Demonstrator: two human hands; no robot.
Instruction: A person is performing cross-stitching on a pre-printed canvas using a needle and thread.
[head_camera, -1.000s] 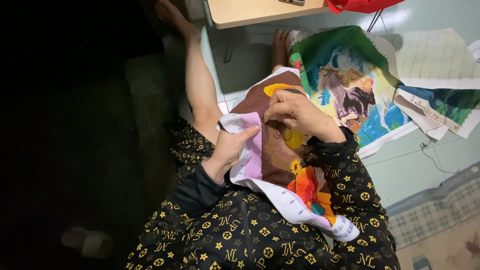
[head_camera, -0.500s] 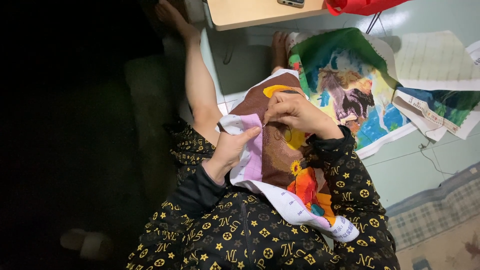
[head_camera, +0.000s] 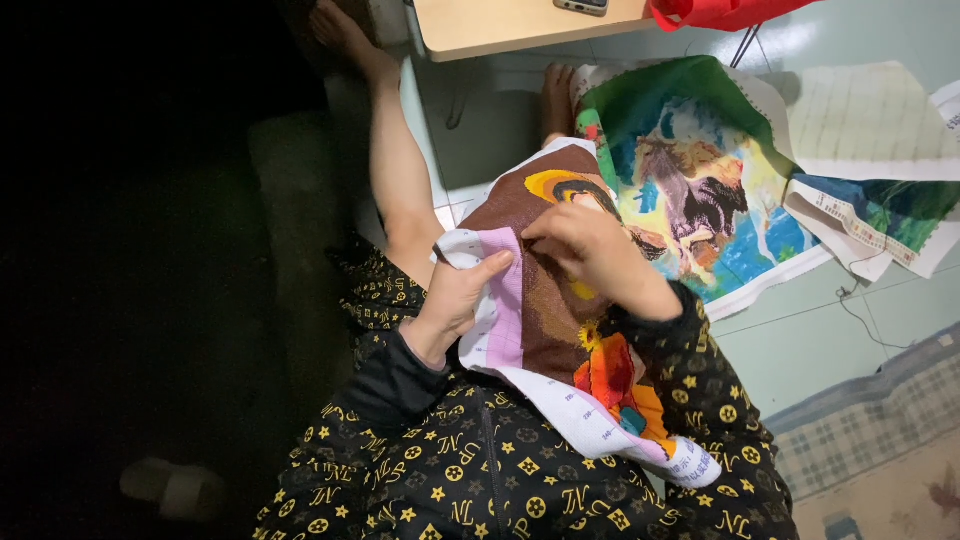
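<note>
On lap: cross-stitch canvas (head_camera: 545, 330), brown w/ orange & yellow motifs, white gridded edge, draped over knees.
L hand: left hand (head_camera: 455, 300) grips canvas's left edge, thumb on top, fingers curled under.
R hand: right hand (head_camera: 590, 250) rests on brown area, fingertips pinched together; needle too small to tell.
Floor, right: second embroidered cloth (head_camera: 690, 190), green & blue, spread flat nr table (head_camera: 500, 25).

Very little differs from the earlier pictures. The right hand (head_camera: 590, 250) has slid slightly along the brown part of the embroidery cloth (head_camera: 545, 330), its fingertips (head_camera: 535, 232) now a touch closer to the left hand (head_camera: 455, 300). Whether a needle sits between them is too small to tell.
</note>
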